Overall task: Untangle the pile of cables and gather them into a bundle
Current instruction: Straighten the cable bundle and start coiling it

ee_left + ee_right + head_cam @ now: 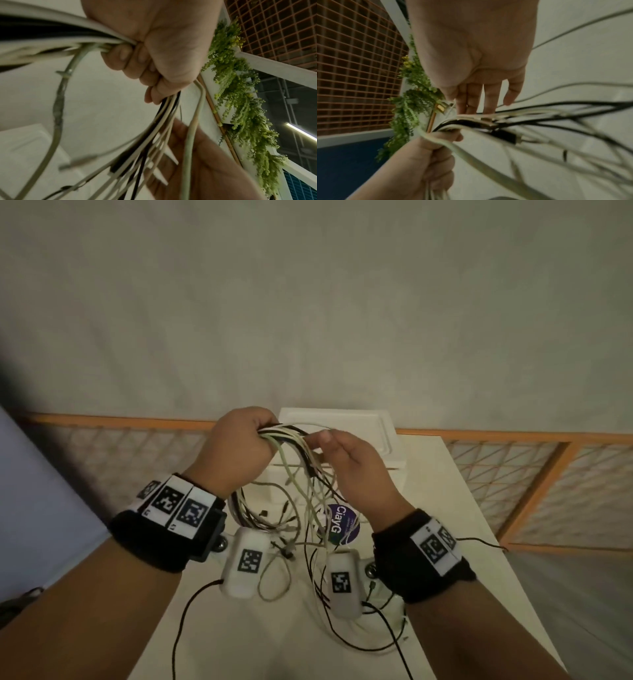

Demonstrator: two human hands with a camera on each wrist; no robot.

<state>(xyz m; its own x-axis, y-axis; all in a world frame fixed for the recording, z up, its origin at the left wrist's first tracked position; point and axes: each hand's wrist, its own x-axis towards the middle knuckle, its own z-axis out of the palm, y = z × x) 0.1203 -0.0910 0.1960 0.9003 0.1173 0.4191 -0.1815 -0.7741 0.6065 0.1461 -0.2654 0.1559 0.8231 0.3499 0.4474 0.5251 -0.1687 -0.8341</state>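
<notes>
A bunch of white, grey and black cables [275,434] is lifted above the white table [239,645]. My left hand [239,440] grips the bunch in a fist at its top bend. The strands fan down to loose plugs and loops lying on the table. In the left wrist view the fist [163,47] closes round the cables [164,120]. My right hand [352,460] stands just right of the bunch, flat, fingers straight, thumb near the strands. In the right wrist view its fingers [479,101] reach to the cables [471,121] beside my left hand [419,155].
A white box [359,419] stands on the table behind the hands. A round purple label [342,523] lies under the hanging strands. An orange-framed lattice fence [534,474] runs behind the table, close to its right edge. Green foliage [240,94] hangs above.
</notes>
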